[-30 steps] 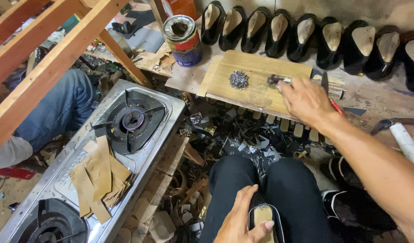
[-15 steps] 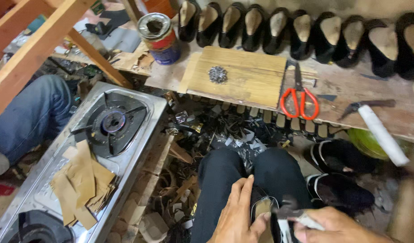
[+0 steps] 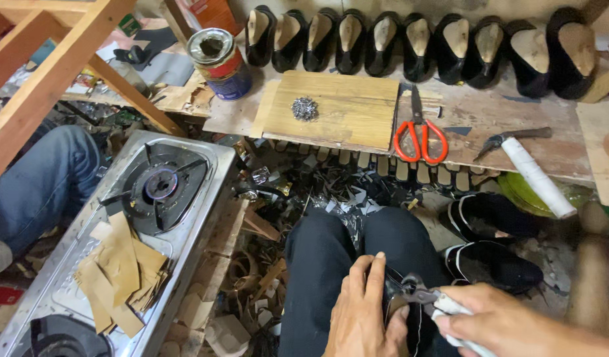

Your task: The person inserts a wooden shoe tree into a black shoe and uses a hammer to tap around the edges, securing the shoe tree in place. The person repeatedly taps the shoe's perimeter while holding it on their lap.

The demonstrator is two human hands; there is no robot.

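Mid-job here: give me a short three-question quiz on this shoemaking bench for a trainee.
1. True or false: the red-handled scissors lie on the wooden board beside the pile of small nails.
2. Which hand holds the pincers with the white-wrapped handle?
A. left hand
B. right hand
C. neither
3. What lies on the gas stove next to its burner?

Key
1. False: the scissors lie on the bench to the right of the board; only the nails are on it.
2. B; the left hand steadies the black shoe on the lap.
3. A stack of tan cut-out pieces.
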